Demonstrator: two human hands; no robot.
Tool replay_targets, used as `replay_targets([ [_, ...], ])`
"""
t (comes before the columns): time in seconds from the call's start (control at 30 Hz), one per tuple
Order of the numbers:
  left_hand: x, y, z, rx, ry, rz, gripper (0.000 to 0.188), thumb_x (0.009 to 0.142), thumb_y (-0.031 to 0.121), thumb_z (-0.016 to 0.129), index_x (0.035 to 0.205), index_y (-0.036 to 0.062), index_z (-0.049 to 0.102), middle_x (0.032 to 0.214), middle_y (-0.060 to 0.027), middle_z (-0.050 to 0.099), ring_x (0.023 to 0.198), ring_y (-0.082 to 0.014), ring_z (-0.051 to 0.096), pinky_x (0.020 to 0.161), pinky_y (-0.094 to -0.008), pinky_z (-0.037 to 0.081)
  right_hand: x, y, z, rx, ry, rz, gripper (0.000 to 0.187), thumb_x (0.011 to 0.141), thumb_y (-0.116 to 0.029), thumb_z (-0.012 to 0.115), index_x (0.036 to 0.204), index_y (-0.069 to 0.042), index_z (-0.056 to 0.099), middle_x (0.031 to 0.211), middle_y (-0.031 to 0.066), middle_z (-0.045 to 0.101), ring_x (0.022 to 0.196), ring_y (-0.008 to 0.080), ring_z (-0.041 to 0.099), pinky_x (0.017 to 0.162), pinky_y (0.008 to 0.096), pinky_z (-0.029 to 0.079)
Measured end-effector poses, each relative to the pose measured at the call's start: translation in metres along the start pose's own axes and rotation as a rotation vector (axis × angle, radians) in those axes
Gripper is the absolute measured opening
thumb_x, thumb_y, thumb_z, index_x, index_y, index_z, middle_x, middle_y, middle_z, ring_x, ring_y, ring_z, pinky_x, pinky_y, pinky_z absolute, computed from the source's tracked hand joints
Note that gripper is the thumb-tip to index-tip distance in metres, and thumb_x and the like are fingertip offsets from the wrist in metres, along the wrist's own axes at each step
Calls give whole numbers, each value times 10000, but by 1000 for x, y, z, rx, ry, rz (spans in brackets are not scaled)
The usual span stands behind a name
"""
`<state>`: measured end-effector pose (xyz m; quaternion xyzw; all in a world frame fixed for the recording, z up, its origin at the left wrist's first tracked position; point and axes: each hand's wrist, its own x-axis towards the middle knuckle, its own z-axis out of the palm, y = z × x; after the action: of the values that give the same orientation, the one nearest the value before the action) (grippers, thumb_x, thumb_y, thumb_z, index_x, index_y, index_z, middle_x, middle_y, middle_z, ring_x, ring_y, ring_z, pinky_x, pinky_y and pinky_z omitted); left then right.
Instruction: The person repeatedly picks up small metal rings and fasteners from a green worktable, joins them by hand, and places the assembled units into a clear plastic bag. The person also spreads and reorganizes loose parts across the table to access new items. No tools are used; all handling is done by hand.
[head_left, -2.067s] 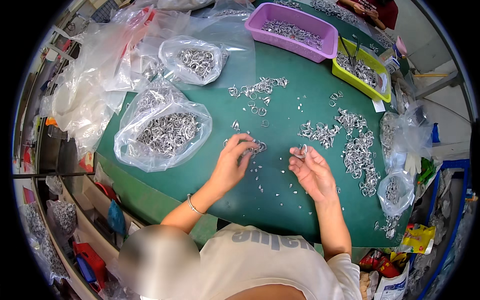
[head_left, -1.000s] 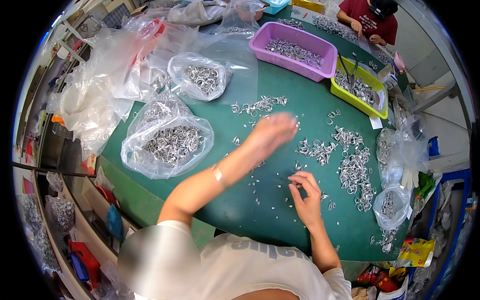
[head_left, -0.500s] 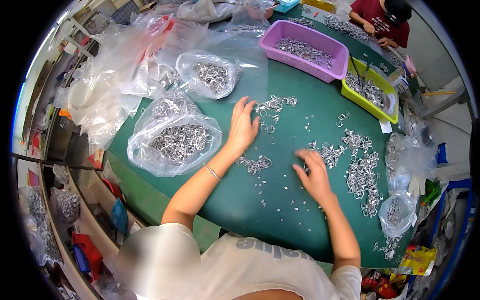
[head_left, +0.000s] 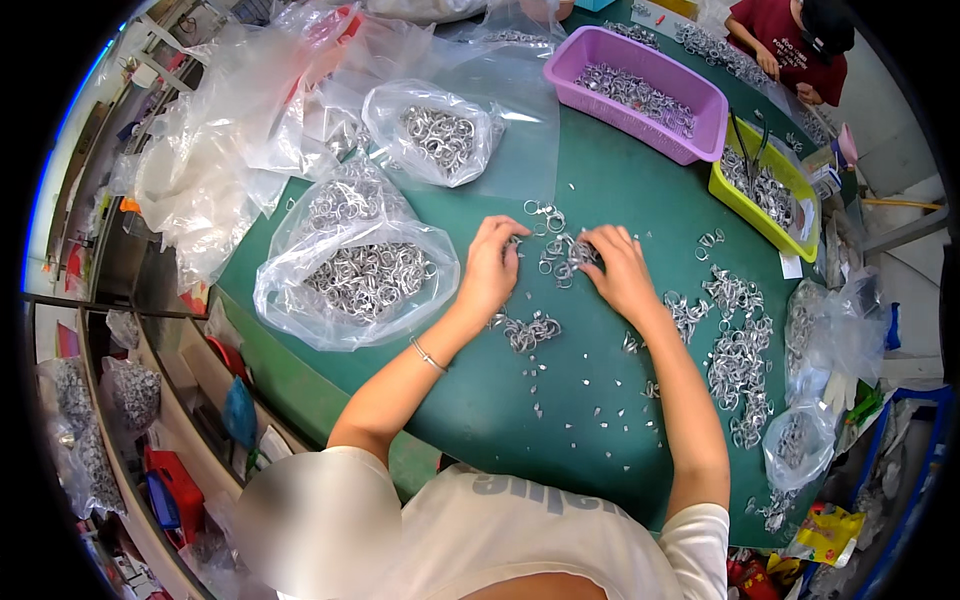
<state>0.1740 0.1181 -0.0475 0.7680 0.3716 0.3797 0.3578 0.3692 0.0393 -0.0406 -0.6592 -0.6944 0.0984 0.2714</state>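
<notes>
Several silver-coloured rings lie in a small pile (head_left: 563, 258) on the green tabletop, between my two hands. My left hand (head_left: 490, 265) rests left of the pile, fingers curved and thumb apart, with small metal bits at its fingertips. On the other side my right hand (head_left: 622, 275) touches the pile's right edge, its fingers spread and bent over the rings. A few more rings (head_left: 545, 215) lie just beyond. Nearer to me is another small heap of rings (head_left: 530, 332), with tiny metal pieces (head_left: 587, 382) scattered about it.
Clear plastic bags of rings (head_left: 365, 285) (head_left: 437, 138) stand at left. A purple basin (head_left: 640, 95) and a yellow-green basin (head_left: 765, 185) with pliers (head_left: 745, 150) hold rings at the far right. Larger ring heaps (head_left: 738, 365) lie at right. A co-worker (head_left: 790, 50) sits beyond.
My right hand has moved up and left to the far rings, and these now sit in a tighter pile between my hands. My left hand has shifted slightly down. The view has turned a little.
</notes>
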Motion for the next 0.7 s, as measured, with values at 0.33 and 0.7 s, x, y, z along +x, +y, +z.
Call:
replay_targets([
  [0.33,-3,9,-5,-749,-22,-500,157,845,-65,532,974,-35,615,882,-38,621,763,-76,576,626,-169,450,-53,13,-54,939,227,571,102,905,-85,527,982,-53,587,723,-37,557,593,1,422,502,160,272],
  [0.7,-25,17,-11,-652,-374,-389,457,709,-204,397,1088,-22,576,1200,-88,504,1077,-153,517,832,-245,453,-32,-23,-70,-247,46,441,232,730,-124,701,932,-47,618,1024,76,587,922,290,583,732,393,484],
])
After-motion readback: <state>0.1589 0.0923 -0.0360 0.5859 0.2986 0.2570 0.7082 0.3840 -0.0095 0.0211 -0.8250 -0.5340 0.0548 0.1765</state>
